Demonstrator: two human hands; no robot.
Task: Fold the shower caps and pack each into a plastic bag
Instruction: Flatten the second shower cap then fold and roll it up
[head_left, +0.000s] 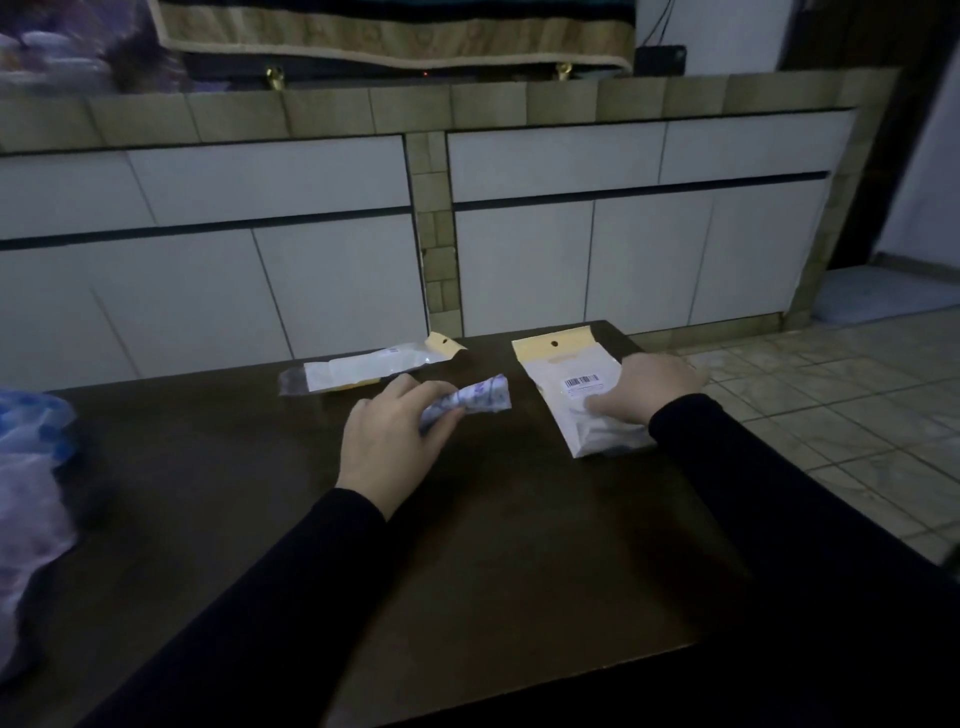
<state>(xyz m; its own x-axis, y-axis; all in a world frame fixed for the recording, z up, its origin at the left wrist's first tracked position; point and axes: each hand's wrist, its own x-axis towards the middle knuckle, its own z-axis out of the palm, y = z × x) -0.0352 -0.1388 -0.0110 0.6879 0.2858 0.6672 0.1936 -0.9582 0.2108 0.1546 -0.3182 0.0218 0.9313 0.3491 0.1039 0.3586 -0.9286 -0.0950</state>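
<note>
Fingers (441, 410) of the left hand (389, 441) are curled round a rolled, patterned shower cap (475, 399), a crinkled film cylinder projecting rightward from the grip just above the dark, smooth surface (493, 545). The right hand (647, 387) lies flat, fingers extended, pressing a glossy white plastic bag (569, 384) with yellow header and barcode label. A second flat bag (363, 366) lies just beyond the cap; loose pale caps (31, 467) are heaped at the left edge.

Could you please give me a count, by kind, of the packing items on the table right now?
Plastic bags with yellow headers: 2, one under the right hand, one lying farther back.
Folded shower caps: 1, gripped by the left hand.
Pile of loose plastic: 1, left edge.
Total: 4
</note>
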